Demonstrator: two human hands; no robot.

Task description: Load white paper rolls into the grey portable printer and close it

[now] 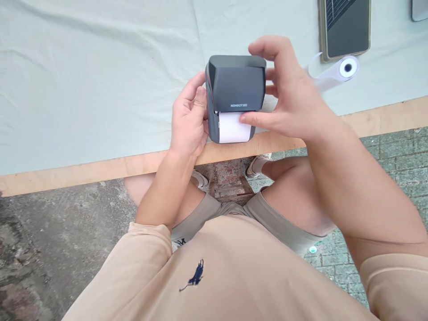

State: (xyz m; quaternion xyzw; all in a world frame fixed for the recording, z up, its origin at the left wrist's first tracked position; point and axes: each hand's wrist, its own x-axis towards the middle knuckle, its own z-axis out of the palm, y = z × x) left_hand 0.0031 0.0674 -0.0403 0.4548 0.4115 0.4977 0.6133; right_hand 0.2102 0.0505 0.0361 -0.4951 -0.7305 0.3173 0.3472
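A dark grey NIIMBOT label printer (239, 87) is held over the table's near edge, its lid toward the top. White label paper (230, 128) lies over its lower part, below the lid. My left hand (191, 113) grips the printer's left side, thumb along the edge and the other fingers partly hidden behind it. On the right side, my right hand (287, 91) is curved round the printer. Its thumb touches the label paper just under the lid, and its index finger rests by the top right corner. The other fingertips meet the right side.
A white paper roll (334, 75) with a loose end lies to the right, beside a phone (347, 29) in a clear-edged case. A light cloth (100, 89) covers the table, whose bare wooden edge (140, 164) faces me. A grey object (420, 10) shows at the top right corner.
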